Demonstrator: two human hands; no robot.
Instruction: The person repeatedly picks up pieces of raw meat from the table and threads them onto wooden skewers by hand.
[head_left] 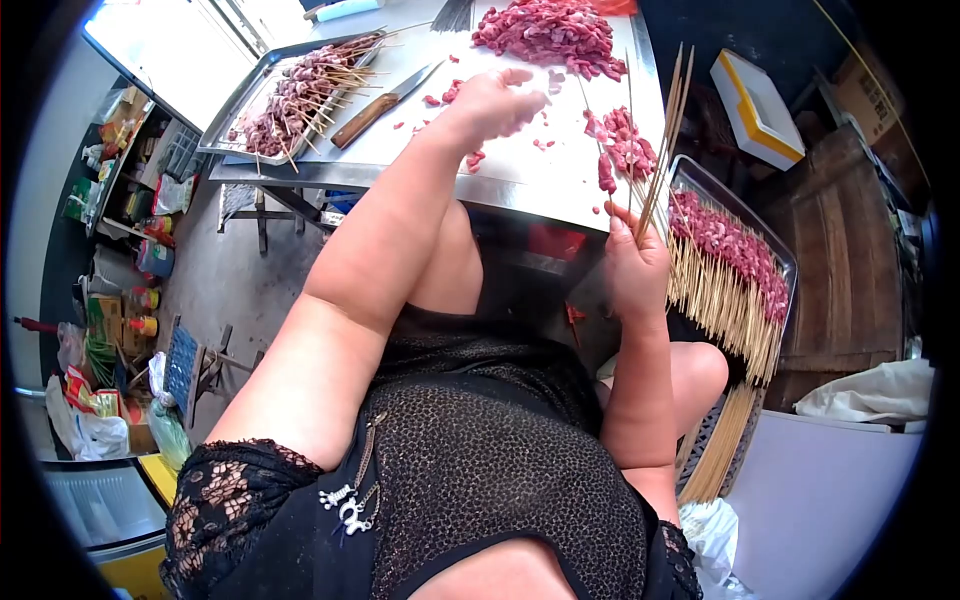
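My right hand [638, 265] grips several bamboo skewers [668, 140] at the table's near right edge. They fan upward, and one thinner skewer at their left runs past a piece of raw meat [606, 172] that seems threaded on it. Over the middle of the white tabletop [400, 165], my left hand [500, 105] reaches rightward, its fingers apart and partly blurred. Nothing clear shows between them. A large heap of cut raw meat [550, 35] lies beyond it, and a smaller pile [630, 150] sits beside the skewers. Small scraps are scattered near my left wrist.
A knife [385, 105] with a wooden handle lies left of my left forearm. Farther left, a metal tray [215, 135] holds meat skewers. At right, another tray [790, 260] carries rows of them, with bare sticks [722, 445] below. A yellow-and-white box [757, 110] stands behind.
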